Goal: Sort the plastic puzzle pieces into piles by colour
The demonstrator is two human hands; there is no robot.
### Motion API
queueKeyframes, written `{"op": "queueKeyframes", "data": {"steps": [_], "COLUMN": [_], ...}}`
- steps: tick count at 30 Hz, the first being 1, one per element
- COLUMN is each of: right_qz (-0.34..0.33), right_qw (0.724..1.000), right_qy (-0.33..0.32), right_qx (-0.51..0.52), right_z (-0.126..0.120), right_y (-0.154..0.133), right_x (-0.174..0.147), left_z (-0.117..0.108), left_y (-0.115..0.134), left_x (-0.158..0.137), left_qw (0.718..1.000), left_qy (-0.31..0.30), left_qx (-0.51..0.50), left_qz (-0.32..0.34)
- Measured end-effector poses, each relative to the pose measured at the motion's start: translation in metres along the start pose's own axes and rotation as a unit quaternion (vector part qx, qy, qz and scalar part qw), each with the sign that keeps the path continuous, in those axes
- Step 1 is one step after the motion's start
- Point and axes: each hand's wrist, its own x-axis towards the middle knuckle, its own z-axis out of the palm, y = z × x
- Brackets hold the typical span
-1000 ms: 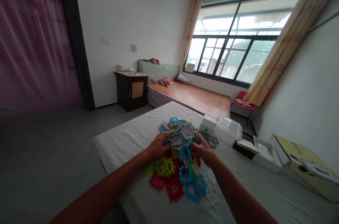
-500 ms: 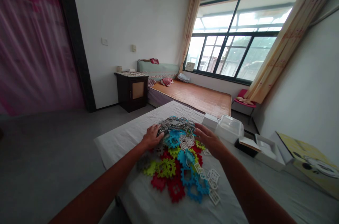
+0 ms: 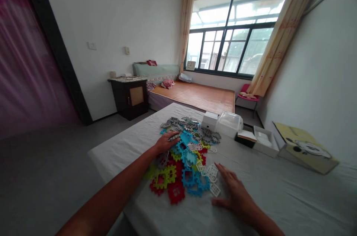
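Note:
A heap of flat plastic building pieces with toothed edges spreads over the pale cloth. Grey pieces point(image 3: 192, 123) lie at its far side, blue pieces point(image 3: 189, 177) in the middle and front, lime-green pieces point(image 3: 169, 174) and red pieces point(image 3: 176, 192) toward the near left. My left hand point(image 3: 166, 141) rests on the heap's left side with fingers stretched out, touching grey and blue pieces. My right hand point(image 3: 232, 191) is at the near right, fingers spread and holding nothing. Its fingertips are beside small white lattice pieces point(image 3: 212, 172); I cannot tell whether they touch.
Behind the heap stand a white box point(image 3: 209, 120), a clear plastic container point(image 3: 230, 123) and a small dark box point(image 3: 245, 137). An open white box point(image 3: 264, 140) and a yellow printed box point(image 3: 305, 146) are to the right. A dark cabinet point(image 3: 129, 96) stands beyond the cloth-covered surface point(image 3: 119, 143).
My right hand has moved from the heap's far right down to its near right. The grey pieces, bunched between both hands before, now lie spread out wider. The view has shifted right.

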Motion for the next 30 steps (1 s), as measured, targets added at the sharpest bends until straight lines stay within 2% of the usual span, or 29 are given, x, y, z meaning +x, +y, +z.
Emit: {"op": "queueKeyframes", "data": {"steps": [7, 10, 18, 25, 28, 30], "right_qz": [-0.009, 0.002, 0.089, 0.136, 0.140, 0.148], "right_qw": [0.996, 0.993, 0.984, 0.957, 0.945, 0.943], "right_qy": [0.089, 0.113, 0.135, 0.173, 0.206, 0.223], "right_qx": [0.012, 0.028, 0.072, 0.192, 0.212, 0.197], "right_z": [0.004, -0.002, -0.040, -0.043, -0.047, -0.051], "right_y": [0.013, 0.022, 0.057, 0.088, 0.098, 0.105], "right_x": [0.008, 0.005, -0.034, -0.053, -0.054, -0.055], "left_z": [0.038, 0.061, 0.123, 0.174, 0.182, 0.174], "left_y": [0.039, 0.059, 0.116, 0.171, 0.194, 0.206], "left_x": [0.003, 0.006, 0.017, 0.019, 0.020, 0.018], "left_qw": [0.995, 0.993, 0.986, 0.971, 0.956, 0.945], "left_qy": [-0.033, -0.044, -0.089, -0.146, -0.205, -0.242], "left_qx": [-0.057, -0.074, -0.059, -0.050, -0.060, -0.059], "left_qz": [0.081, 0.080, 0.130, 0.184, 0.201, 0.213]}}
